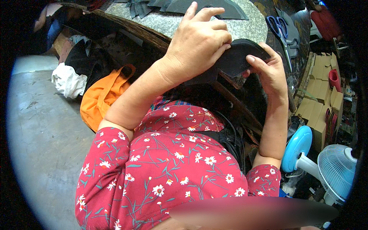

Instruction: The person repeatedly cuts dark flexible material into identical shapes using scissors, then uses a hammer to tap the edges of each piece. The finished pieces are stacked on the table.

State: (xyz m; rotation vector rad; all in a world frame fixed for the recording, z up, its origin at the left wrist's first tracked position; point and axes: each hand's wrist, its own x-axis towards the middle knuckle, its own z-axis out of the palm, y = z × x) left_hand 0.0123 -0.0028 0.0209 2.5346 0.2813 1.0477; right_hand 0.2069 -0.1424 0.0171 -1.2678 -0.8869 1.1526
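Above the near edge of the worktable, I hold a black curved piece [239, 53] of sheet material, with a rounded top edge. My right hand [270, 71] grips its right end between thumb and fingers. At its upper left edge is my left hand [203, 40], thumb and curled fingers closed against the piece while two other fingers stretch up and away. Exactly where the left fingertips meet it is partly hidden. More dark grey curved pieces [226, 10] lie overlapping on the speckled stone slab [251, 28] beyond my hands.
Blue-handled scissors [283, 34] lie right of the slab. An orange bag [101, 99] and a white cloth [69, 81] are at the left. Cardboard boxes [316, 88] and a blue and white fan [337, 170] stand at the right. Part of another person [44, 27] shows at the far left.
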